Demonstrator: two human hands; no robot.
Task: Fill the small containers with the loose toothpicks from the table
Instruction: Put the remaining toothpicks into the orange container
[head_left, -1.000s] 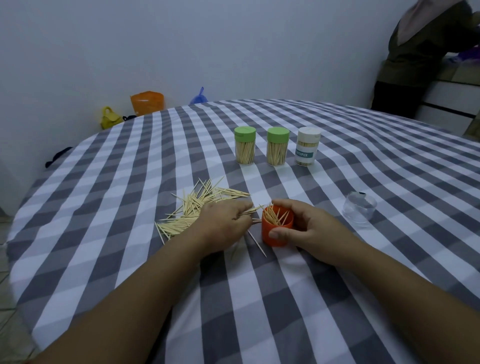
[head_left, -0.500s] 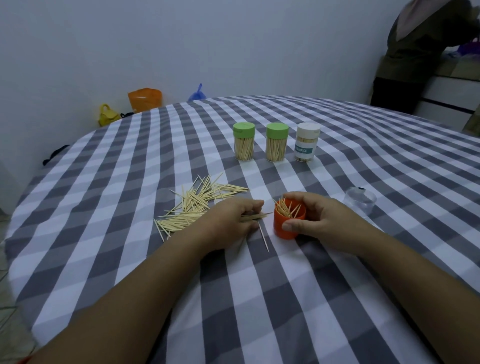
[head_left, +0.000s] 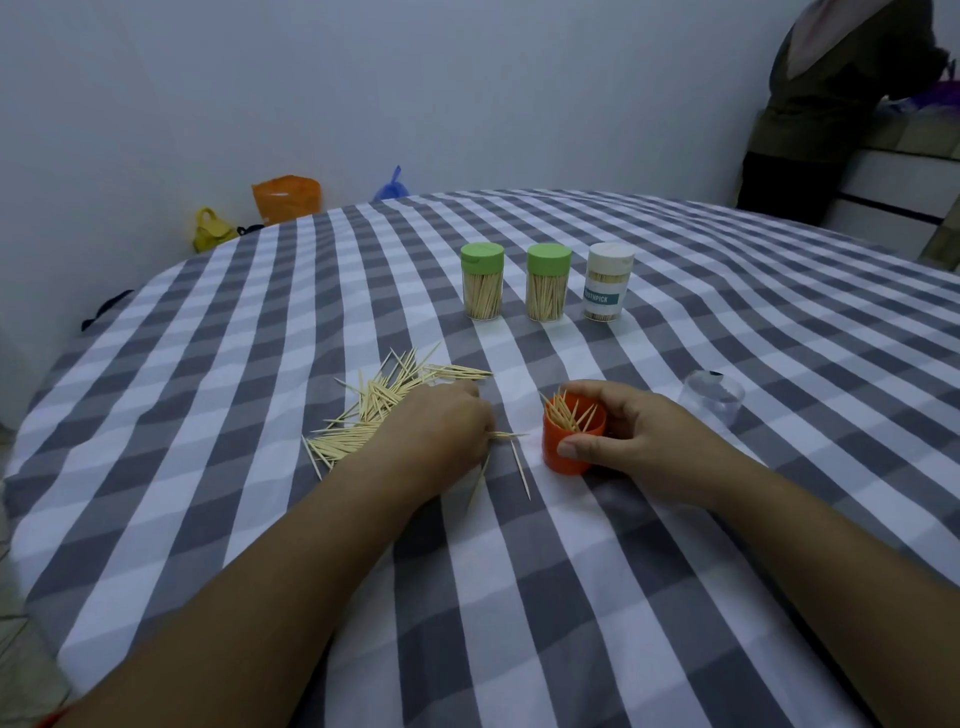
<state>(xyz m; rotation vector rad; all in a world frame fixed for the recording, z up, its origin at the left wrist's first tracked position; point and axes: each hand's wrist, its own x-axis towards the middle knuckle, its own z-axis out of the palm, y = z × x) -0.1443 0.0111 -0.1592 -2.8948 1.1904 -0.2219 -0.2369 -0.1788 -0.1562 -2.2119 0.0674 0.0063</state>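
The left hand (head_left: 441, 431) pinches toothpicks (head_left: 506, 435), tips pointing to 3 o'clock at the cup (head_left: 571, 441) gripped by the right hand (head_left: 634, 441).

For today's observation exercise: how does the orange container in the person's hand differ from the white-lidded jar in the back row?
The orange container is open and opaque, its toothpicks leaning out; the white-lidded jar is capped, clear and labelled. The right hand grips the orange container near the table's front; the white-lidded jar stands untouched, farther back. Both hold toothpicks.
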